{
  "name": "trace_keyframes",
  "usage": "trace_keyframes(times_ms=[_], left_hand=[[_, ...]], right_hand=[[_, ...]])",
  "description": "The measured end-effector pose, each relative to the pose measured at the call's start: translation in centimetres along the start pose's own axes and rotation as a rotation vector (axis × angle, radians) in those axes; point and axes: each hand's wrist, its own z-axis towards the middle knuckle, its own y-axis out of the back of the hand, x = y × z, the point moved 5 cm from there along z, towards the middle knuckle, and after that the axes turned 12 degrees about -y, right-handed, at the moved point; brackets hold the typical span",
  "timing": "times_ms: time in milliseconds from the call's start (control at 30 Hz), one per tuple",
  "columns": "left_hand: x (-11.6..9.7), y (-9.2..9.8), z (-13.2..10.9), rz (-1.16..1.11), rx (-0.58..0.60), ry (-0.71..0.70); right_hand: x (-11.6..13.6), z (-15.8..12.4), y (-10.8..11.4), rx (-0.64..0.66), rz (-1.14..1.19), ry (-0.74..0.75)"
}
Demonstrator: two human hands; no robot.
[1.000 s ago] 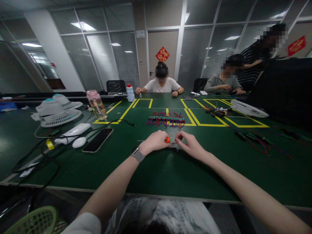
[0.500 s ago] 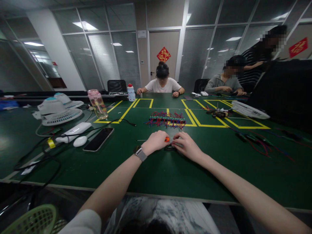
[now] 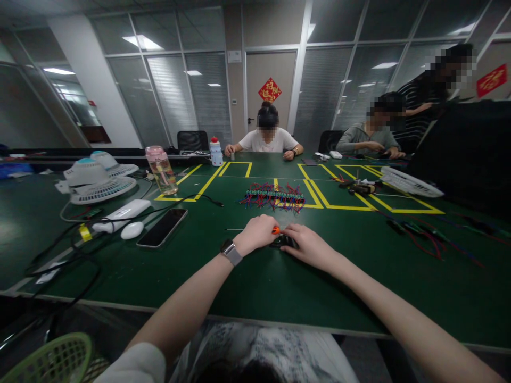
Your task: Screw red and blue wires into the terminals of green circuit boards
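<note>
My left hand (image 3: 255,233), with a watch on its wrist, is closed around a small tool with an orange handle (image 3: 275,230). Close beside it, my right hand (image 3: 307,244) rests on the green table (image 3: 255,287) with its fingers curled over a small black part (image 3: 282,242). The two hands nearly touch at the tool's tip. Just beyond them lies a row of small green parts with red and blue wires (image 3: 273,194).
To the left lie a black phone (image 3: 162,227), a white mouse (image 3: 132,230), a white box, black cables, two white fans (image 3: 96,183) and a pink bottle (image 3: 162,170). Loose wires (image 3: 423,234) lie at right. Three other people are at the far side. A green basket (image 3: 56,361) is at lower left.
My right hand has dropped lower onto the table, over the black part. My left hand has stayed about where it was. The view has shifted slightly.
</note>
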Motion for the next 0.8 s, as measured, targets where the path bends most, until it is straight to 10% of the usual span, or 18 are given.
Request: trace_keyframes(times_ms=[500,800], left_hand=[[-0.5,0.8,-0.2,-0.028,-0.060,-0.008],[-1.0,0.7,-0.3,-0.046,-0.036,-0.030]], right_hand=[[-1.6,0.2,1.0,0.110,0.006,-0.261],[-15.6,-4.8,5.2,0.037,-0.118,-0.941]])
